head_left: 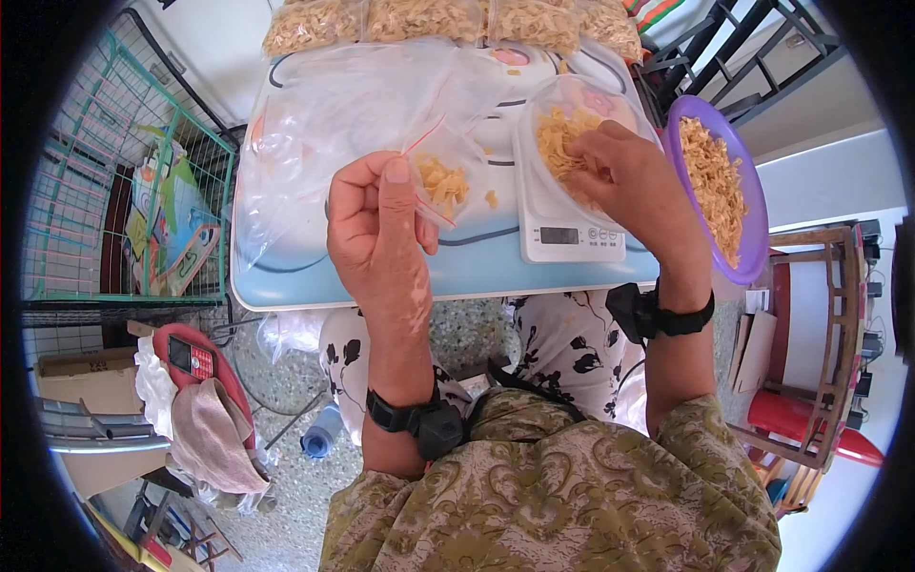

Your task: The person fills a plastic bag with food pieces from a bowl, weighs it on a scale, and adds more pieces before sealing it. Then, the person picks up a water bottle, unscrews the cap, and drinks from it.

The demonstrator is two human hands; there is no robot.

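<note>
My left hand (381, 214) is closed on the edge of a clear zip bag (462, 153) with a red seal line, its mouth held apart. Yellowish dried flakes (441, 183) lie inside the bag. My right hand (634, 186) reaches into a clear round bowl (562, 91), its fingers bunched at a heap of the same flakes (562, 138). Whether flakes are between those fingers is partly hidden. The bowl stands on a white kitchen scale (572, 250) with a dark display.
Flat plastic bags (295, 162) cover the left of the table (381, 281). Filled bags of flakes (424, 19) line the back edge. A purple basin (753, 191) of flakes stands at the right. A green wire cage (133, 181) is at the left.
</note>
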